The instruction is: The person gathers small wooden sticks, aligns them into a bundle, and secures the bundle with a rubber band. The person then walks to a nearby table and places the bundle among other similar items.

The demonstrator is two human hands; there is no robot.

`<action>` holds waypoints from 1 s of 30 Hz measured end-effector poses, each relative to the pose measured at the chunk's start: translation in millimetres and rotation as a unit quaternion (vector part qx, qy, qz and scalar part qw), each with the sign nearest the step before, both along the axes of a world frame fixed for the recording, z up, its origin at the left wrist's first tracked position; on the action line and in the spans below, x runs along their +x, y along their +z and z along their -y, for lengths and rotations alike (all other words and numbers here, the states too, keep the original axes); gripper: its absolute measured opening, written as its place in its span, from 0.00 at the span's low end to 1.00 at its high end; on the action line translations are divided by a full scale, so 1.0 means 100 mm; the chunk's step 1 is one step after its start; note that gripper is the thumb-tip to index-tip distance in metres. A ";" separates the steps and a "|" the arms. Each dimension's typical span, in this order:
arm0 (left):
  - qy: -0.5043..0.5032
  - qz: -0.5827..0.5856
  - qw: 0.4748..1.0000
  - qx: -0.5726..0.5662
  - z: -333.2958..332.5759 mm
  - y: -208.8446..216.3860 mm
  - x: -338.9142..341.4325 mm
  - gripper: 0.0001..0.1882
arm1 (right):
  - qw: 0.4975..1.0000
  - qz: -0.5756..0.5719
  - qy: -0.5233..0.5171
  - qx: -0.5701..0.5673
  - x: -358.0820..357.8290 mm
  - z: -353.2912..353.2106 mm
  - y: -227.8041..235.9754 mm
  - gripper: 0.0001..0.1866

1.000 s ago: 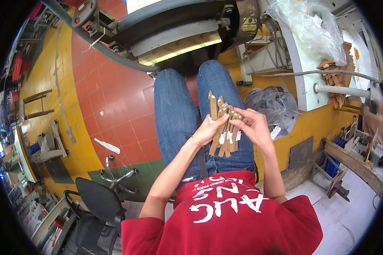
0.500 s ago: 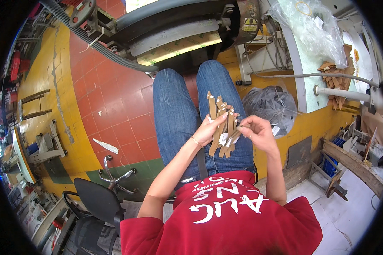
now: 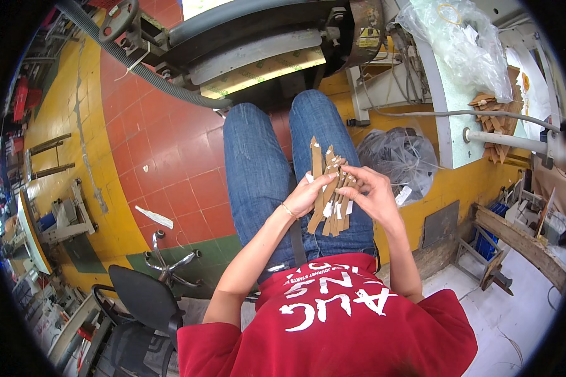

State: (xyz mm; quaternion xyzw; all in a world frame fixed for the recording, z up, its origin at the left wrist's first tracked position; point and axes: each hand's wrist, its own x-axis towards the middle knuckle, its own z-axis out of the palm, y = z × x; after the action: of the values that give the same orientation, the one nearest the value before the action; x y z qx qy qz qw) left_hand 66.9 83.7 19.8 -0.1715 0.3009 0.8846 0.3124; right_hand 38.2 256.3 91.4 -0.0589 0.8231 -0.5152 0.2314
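Note:
Over my right thigh I hold a fanned bunch of flat brown strips (image 3: 326, 204), some with pointed ends and several with small white tags. My left hand (image 3: 303, 193) is closed round the left side of the bunch, with the thumb lying across it. At the other side, my right hand (image 3: 372, 191) pinches the edge of the strips between thumb and fingers. Whether the strips are leather or card, I cannot tell. Parts of the bunch are hidden behind my fingers.
A machine with a metal plate (image 3: 258, 56) stands ahead of my knees. To the right are a clear plastic bag (image 3: 399, 163) on the floor and a table (image 3: 443, 94) bearing plastic wrap and more brown pieces (image 3: 500, 129). A black chair (image 3: 144, 295) is at lower left.
My right hand has moved slightly left and now grips the strips' upper right edge. The strips have shifted and lie closer together.

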 end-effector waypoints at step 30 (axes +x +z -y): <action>0.013 -0.015 0.997 0.078 0.00 0.02 0.09 0.23 | 0.991 0.034 -0.125 -0.011 0.42 -0.05 -0.12 0.11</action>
State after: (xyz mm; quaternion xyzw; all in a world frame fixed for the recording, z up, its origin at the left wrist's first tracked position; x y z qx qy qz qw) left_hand 76.3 83.6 21.9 -0.1368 0.2335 0.9119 0.3087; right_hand 80.3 261.5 79.8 0.0597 0.8102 -0.5505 0.1922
